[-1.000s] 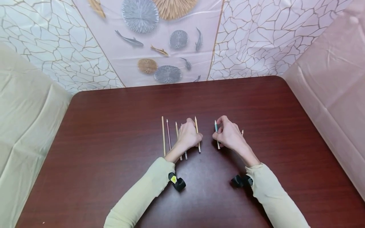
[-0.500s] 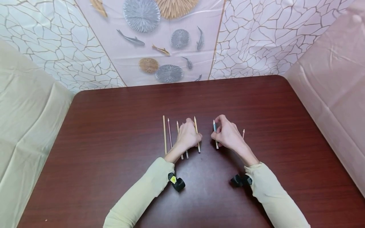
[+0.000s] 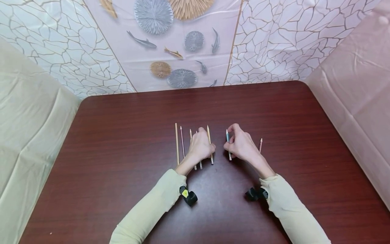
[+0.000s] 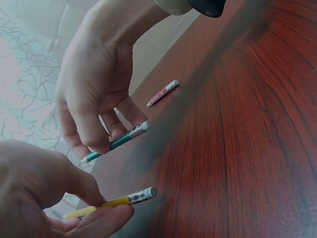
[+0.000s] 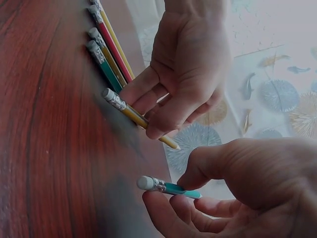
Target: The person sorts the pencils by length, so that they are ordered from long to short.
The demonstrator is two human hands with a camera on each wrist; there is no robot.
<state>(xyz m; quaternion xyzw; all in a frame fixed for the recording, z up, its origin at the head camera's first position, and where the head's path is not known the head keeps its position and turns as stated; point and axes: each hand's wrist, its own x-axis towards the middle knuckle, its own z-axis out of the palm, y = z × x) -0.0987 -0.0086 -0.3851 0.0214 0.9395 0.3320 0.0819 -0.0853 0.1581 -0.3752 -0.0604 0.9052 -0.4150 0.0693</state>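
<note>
In the head view my left hand (image 3: 200, 146) pinches a yellow pencil (image 3: 209, 135) between thumb and fingers, its tip pointing away from me. To the right, my right hand (image 3: 242, 145) pinches a teal-green pencil (image 3: 227, 137) at a similar slant. The right wrist view shows the white eraser and metal band of the green pencil (image 5: 173, 188) beyond the fingers. Under and beside the left hand lie a gold pencil (image 3: 191, 133) and another green pencil (image 5: 106, 67), partly hidden from the head camera. A small gap separates the two held pencils.
Left of the left hand, a long yellow pencil (image 3: 177, 142) and a red pencil (image 3: 182, 142) lie roughly parallel. A short red pencil (image 4: 162, 93) rests right of the right hand. All are on a dark red-brown wooden table (image 3: 122, 135), with patterned cloth (image 3: 182, 57) behind it.
My right hand has shifted slightly left with the green pencil, narrowing the gap to the yellow one. The left hand stays nearly still. The head view has drifted a little.
</note>
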